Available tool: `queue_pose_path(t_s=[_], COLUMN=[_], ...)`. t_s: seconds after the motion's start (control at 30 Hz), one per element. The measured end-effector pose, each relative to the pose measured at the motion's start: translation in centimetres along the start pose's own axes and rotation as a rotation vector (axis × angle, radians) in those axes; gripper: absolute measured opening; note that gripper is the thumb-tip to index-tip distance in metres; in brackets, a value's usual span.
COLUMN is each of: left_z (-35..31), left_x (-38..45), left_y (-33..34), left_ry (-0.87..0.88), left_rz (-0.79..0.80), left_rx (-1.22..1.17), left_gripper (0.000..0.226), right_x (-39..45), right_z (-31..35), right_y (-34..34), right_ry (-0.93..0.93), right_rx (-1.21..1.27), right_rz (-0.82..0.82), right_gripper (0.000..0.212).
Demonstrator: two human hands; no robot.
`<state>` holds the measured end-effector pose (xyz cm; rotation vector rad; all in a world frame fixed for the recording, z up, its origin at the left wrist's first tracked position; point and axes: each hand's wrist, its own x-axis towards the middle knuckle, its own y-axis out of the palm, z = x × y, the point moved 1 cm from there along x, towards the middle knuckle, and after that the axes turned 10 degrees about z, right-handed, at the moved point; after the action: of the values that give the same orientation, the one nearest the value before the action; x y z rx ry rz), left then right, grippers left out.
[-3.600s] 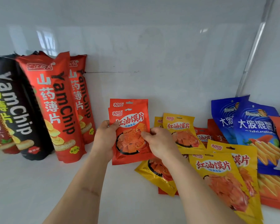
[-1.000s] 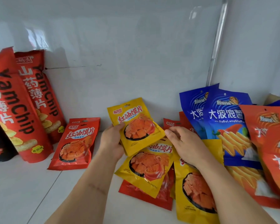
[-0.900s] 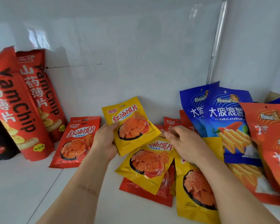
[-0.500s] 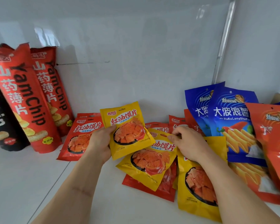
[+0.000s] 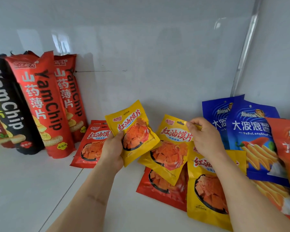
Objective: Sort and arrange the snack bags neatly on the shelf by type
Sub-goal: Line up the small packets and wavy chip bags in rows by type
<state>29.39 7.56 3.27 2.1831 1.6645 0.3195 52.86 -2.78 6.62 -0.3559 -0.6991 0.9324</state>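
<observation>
My left hand (image 5: 112,151) grips a small yellow snack bag (image 5: 132,131) by its lower left corner, held tilted above the shelf. My right hand (image 5: 206,138) pinches the top right corner of a second yellow bag (image 5: 167,153), lifting it off the pile. Under it lie a red bag (image 5: 164,186) and another yellow bag (image 5: 206,190). Small red bags (image 5: 90,144) lean against the back wall just left of my left hand.
Tall red YamChip bags (image 5: 45,104) and a black YamChip bag (image 5: 10,106) stand at the left against the wall. Blue bags (image 5: 251,136) and an orange bag (image 5: 288,148) lean at the right. The white shelf (image 5: 32,190) has bare room at front left.
My right hand has taken hold of the second yellow bag's top corner and raised it. My left hand has kept its yellow bag, now tilted further, near the red bags.
</observation>
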Motion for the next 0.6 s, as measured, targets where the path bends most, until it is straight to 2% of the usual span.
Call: queue_pose_path(t_s=[0.13, 0.2, 0.27, 0.33, 0.43, 0.6], left_z=[1.2, 2.1, 2.7, 3.1, 3.4, 2.9], left_x=[-0.5, -0.8, -0.9, -0.8, -0.5, -0.2], left_y=[1.3, 2.1, 2.7, 2.9, 2.8, 2.5], left_ry=[-0.026, -0.057, -0.099, -0.128, -0.139, -0.063], left_rz=[0.031, 0.056, 0.058, 0.043, 0.025, 0.021], left_rx=[0.017, -0.004, -0.042, -0.057, -0.053, -0.014], left_gripper=[0.022, 0.023, 0.024, 0.024, 0.022, 0.022], right_x=[1.5, 1.4, 1.3, 0.9, 0.8, 0.3], right_z=[-0.4, -0.5, -0.8, -1.2, -2.2, -1.4], right_y=[0.6, 1.5, 2.3, 2.9, 3.6, 3.6], right_ry=[0.2, 0.292, 0.298, 0.263, 0.231, 0.315], right_rx=[0.262, 0.53, 0.775, 0.789, 0.602, 0.615], right_rz=[-0.05, 0.064, 0.295, 0.461, 0.488, 0.478], right_gripper=[0.031, 0.052, 0.065, 0.056, 0.022, 0.017])
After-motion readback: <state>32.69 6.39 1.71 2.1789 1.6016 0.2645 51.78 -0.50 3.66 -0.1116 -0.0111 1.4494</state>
